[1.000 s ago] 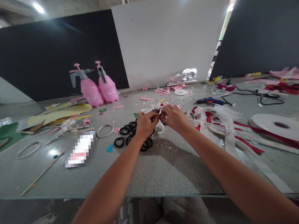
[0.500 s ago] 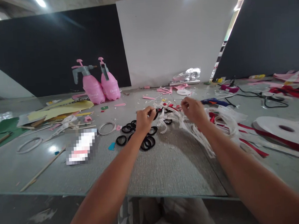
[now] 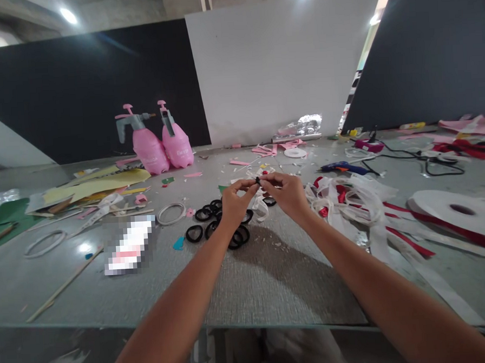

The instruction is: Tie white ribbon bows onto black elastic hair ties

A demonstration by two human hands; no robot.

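Above the grey table (image 3: 280,288), my left hand (image 3: 234,204) and my right hand (image 3: 290,194) meet with their fingertips together. Between them they pinch a small black hair tie (image 3: 257,180), mostly covered by the fingers. A cluster of black hair ties (image 3: 194,241) lies below and to the left of my left hand, partly hidden by that wrist. A curled piece of white ribbon (image 3: 262,208) rests on the table just under both hands. To the right of my right forearm is a tangle of white and red ribbon (image 3: 366,218).
A blue glue gun (image 3: 343,167) lies behind the ribbon tangle, its cord running right. A white ribbon spool (image 3: 438,201) sits at the right. Two pink spray bottles (image 3: 149,151) stand at the back left. Grey rings (image 3: 161,214), a stick (image 3: 69,282) and paper scraps (image 3: 100,181) lie on the left.
My right hand has come left to join my left hand at the hair tie. The loose white strips by my right hand now lie farther right. The view has tilted up slightly.
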